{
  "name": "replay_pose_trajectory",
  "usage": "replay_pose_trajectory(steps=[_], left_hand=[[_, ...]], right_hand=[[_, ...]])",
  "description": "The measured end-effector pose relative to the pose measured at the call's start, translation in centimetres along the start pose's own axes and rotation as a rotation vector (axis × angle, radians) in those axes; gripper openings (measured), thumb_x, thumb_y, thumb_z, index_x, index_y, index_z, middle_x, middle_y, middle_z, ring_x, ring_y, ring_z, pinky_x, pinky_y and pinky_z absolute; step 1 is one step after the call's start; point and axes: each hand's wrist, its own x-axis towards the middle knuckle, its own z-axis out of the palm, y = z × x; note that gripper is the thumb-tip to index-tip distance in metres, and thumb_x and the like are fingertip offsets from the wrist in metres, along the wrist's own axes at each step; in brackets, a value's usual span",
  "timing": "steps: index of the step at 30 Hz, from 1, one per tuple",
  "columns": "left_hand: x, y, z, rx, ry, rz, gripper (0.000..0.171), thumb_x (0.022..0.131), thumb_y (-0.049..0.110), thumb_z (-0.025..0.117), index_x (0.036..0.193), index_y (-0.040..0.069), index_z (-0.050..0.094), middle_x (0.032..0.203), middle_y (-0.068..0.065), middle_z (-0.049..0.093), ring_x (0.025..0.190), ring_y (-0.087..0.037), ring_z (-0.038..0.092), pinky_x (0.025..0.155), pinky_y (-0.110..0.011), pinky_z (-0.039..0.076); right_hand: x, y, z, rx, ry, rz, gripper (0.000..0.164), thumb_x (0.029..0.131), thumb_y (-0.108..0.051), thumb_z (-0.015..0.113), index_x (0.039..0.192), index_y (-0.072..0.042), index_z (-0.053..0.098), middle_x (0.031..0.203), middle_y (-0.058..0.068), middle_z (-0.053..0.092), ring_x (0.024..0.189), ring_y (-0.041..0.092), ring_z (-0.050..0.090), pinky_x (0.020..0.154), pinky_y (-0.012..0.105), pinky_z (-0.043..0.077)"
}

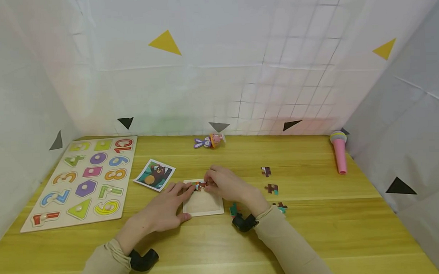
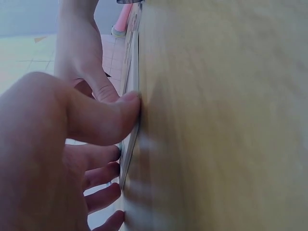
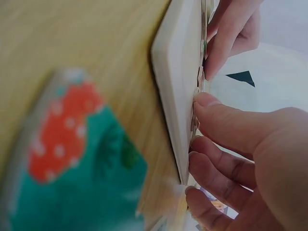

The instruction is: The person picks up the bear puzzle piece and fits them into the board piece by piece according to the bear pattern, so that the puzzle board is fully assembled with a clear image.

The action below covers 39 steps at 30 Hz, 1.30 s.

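A shallow wooden puzzle tray (image 1: pixel 204 204) lies in front of me, with a few bear-picture jigsaw pieces (image 1: pixel 198 186) along its far side. My left hand (image 1: pixel 160 211) rests at the tray's left, thumb touching the near-left edge and fingers stretched over the far-left pieces. At the far-right part, my right hand (image 3: pixel 250 149) has its thumb and curled fingers on a jigsaw piece, largely hidden by them. Close beside the right wrist lies a loose teal piece with red (image 3: pixel 86 149). More loose pieces (image 1: pixel 271 189) form a column to the right.
A bear picture card (image 1: pixel 155 175) lies left of the tray. Beyond it is a wooden number-and-shape board (image 1: pixel 84 183). A purple rabbit toy (image 1: pixel 209 141) lies at the back, and a pink toy microphone (image 1: pixel 339 152) at the right. White cloth walls enclose the wooden table (image 1: pixel 194 250).
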Motion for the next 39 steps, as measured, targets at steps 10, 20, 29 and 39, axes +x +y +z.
replay_pose_trajectory(steps=[10, 20, 29, 39], left_hand=[[0.07, 0.03, 0.08, 0.013, 0.009, 0.008, 0.074, 0.093, 0.033, 0.068, 0.155, 0.007, 0.038, 0.148, -0.008, 0.041, 0.127, -0.026, 0.041, 0.108, -0.047, 0.042], [0.13, 0.28, -0.11, 0.029, 0.007, 0.013, 0.073, 0.093, 0.033, 0.068, 0.154, 0.005, 0.039, 0.155, -0.008, 0.037, 0.138, -0.029, 0.037, 0.111, -0.049, 0.040], [0.26, 0.29, -0.12, -0.035, -0.024, -0.009, 0.078, 0.091, 0.030, 0.070, 0.156, 0.005, 0.034, 0.164, -0.007, 0.028, 0.150, -0.031, 0.029, 0.115, -0.052, 0.036], [0.71, 0.64, -0.24, -0.003, -0.061, -0.020, 0.080, 0.092, 0.031, 0.067, 0.159, 0.010, 0.028, 0.161, -0.011, 0.031, 0.147, -0.033, 0.032, 0.112, -0.053, 0.040]], right_hand=[[-0.11, 0.05, 0.04, 0.019, 0.004, 0.003, 0.022, 0.096, -0.025, 0.068, 0.110, -0.008, 0.066, 0.099, 0.001, 0.058, 0.084, 0.012, 0.055, 0.077, 0.030, 0.050], [-0.12, 0.06, 0.01, 0.076, 0.021, -0.002, 0.009, 0.094, -0.021, 0.071, 0.096, -0.013, 0.069, 0.094, 0.002, 0.060, 0.080, 0.011, 0.057, 0.073, 0.027, 0.050], [-0.03, -0.01, -0.02, 0.111, 0.015, 0.035, 0.007, 0.093, -0.020, 0.073, 0.095, -0.013, 0.073, 0.093, 0.000, 0.062, 0.079, 0.011, 0.056, 0.072, 0.026, 0.049], [0.03, 0.25, -0.19, 0.161, 0.009, 0.053, 0.014, 0.091, -0.016, 0.074, 0.101, -0.008, 0.079, 0.093, 0.002, 0.063, 0.077, 0.011, 0.057, 0.068, 0.025, 0.049]])
